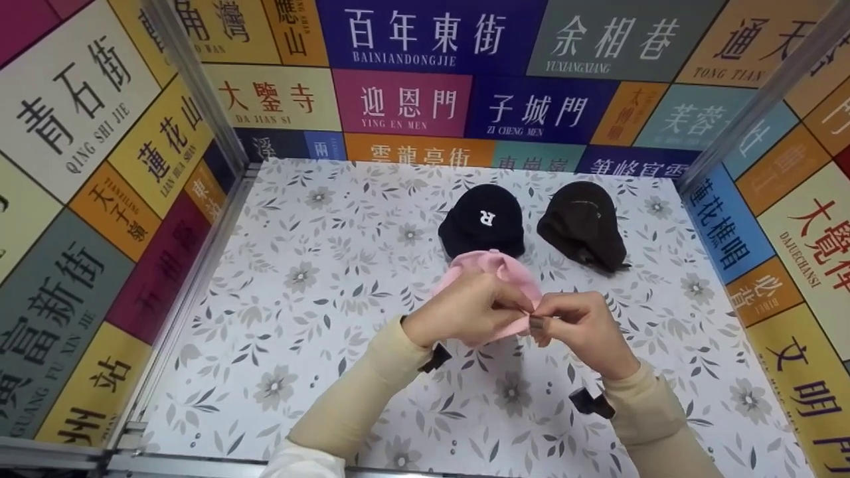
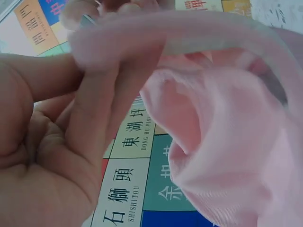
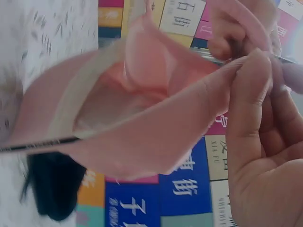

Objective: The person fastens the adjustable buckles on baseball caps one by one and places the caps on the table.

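Note:
A pink baseball cap [image 1: 490, 261] is held up between both hands over the table's right-hand half. My left hand [image 1: 461, 309] pinches one end of its back strap, and the strap [image 2: 199, 28] arches across the left wrist view. The right hand [image 1: 588, 328] pinches the other strap end, with its fingertips right against those of the left. By the fingertips in the left wrist view shows a small shiny piece [image 2: 88, 20]. The cap's hollow inside [image 3: 113, 106] faces the right wrist camera. The left hand covers much of the cap in the head view.
Just behind the pink cap sits a black cap [image 1: 478, 222] with a white letter R. A dark brown cap [image 1: 584, 222] lies to its right. The table [image 1: 285, 332] has a leaf-patterned cover, and panels of street names [image 1: 405, 103] wall it in at the back and sides.

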The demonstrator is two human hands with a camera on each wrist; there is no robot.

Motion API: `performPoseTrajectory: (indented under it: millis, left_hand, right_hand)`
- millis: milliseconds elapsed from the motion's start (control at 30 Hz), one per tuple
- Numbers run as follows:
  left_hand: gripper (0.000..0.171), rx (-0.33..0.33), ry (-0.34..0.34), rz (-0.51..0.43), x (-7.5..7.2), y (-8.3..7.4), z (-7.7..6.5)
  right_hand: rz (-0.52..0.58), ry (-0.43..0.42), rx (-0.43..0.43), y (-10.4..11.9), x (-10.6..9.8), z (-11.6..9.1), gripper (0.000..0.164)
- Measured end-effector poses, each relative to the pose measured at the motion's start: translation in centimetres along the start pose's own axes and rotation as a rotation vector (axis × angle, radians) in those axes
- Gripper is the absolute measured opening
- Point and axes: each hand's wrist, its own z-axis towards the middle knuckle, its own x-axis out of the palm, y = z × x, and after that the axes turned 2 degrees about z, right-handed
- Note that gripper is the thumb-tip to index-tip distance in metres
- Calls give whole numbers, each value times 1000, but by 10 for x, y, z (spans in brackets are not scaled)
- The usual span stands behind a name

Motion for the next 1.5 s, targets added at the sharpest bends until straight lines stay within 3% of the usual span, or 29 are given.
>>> performPoseTrajectory:
  millis: [167, 367, 633, 900, 1033, 1167, 1267, 1400, 1500]
  left_hand:
    - [13, 94, -117, 93, 1, -1, -1]
    - [19, 117, -269, 173, 3, -4, -4]
    - [19, 128, -381, 149, 11, -1, -5]
    - [20, 112, -387, 110, 16, 1, -8]
    - [18, 139, -331, 121, 15, -1, -9]
    - [16, 132, -274, 178, 14, -3, -8]
    - [17, 98, -289, 219, 13, -5, -6]
    - [16, 54, -324, 238, 11, -8, -5]
    - [14, 1, -335, 179, 11, -11, -5]
  right_hand:
    - [117, -38, -21, 1, 4, 3, 16]
    - [161, -124, -86, 1, 11, 4, 14]
    - [139, -299, -124, -3, 21, -1, 12]
    - [150, -302, -159, -6, 23, -4, 11]
    - [125, -245, -102, -6, 18, -8, 13]
    - [22, -192, 20, 1, 9, -12, 14]
    - [-86, -200, 85, 12, 7, -9, 14]
    - [-199, -248, 112, 27, 12, -3, 18]
    - [-239, -275, 121, 36, 19, 0, 16]
